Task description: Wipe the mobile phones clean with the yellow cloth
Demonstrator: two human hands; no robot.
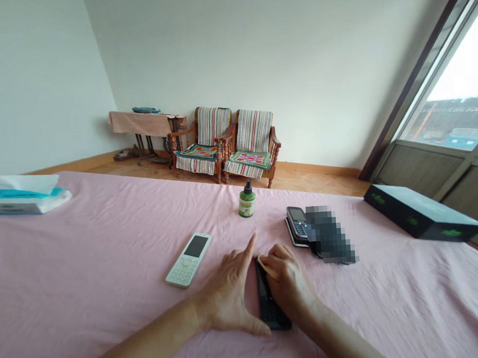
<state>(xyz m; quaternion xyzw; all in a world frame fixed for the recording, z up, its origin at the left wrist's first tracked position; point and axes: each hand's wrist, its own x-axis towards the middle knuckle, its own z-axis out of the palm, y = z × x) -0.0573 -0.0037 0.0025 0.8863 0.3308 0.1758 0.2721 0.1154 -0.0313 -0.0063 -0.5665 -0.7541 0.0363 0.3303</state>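
A black keypad phone [264, 293] lies face up on the pink cloth, partly covered by my right hand. My right hand [289, 281] is closed around a thin tan pad or folded cloth [267, 267], pressed against the phone's upper part; its exact kind is unclear. My left hand [225, 290] is spread along the phone's left side. Its thumb reaches the phone's lower end, while the index finger points away past the top. To the left of that hand lies a white keypad phone [189, 260]. Beyond both hands stands a green spray bottle [247, 201] with a black top.
A dark keypad phone [298, 221] rests on another device at the right, beside a pixelated dark object [331, 235]. Farther right is a black box [419, 214]. A tissue pack [25, 202] lies at far left. Two wooden chairs [249, 140] stand by the wall.
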